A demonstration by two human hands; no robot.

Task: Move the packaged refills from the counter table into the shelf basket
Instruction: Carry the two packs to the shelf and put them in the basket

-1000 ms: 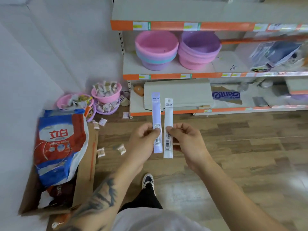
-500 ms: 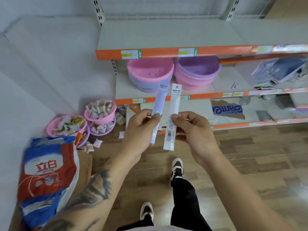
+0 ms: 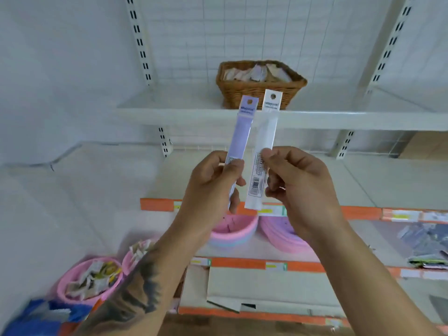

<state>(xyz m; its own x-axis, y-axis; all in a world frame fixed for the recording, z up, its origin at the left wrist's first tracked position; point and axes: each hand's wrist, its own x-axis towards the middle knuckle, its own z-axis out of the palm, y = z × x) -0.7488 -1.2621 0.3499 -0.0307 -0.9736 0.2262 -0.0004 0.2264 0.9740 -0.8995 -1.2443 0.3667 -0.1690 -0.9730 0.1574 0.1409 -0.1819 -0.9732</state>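
Purple refill pack (image 3: 238,137) and white refill pack (image 3: 263,146) upright below wicker basket (image 3: 260,93).

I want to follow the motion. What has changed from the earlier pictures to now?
Both hands rose, carrying the refills up from floor level to just in front of the wicker basket. The left hand still pinches the purple refill, and the right hand the white refill, upright and side by side. Nothing was let go.
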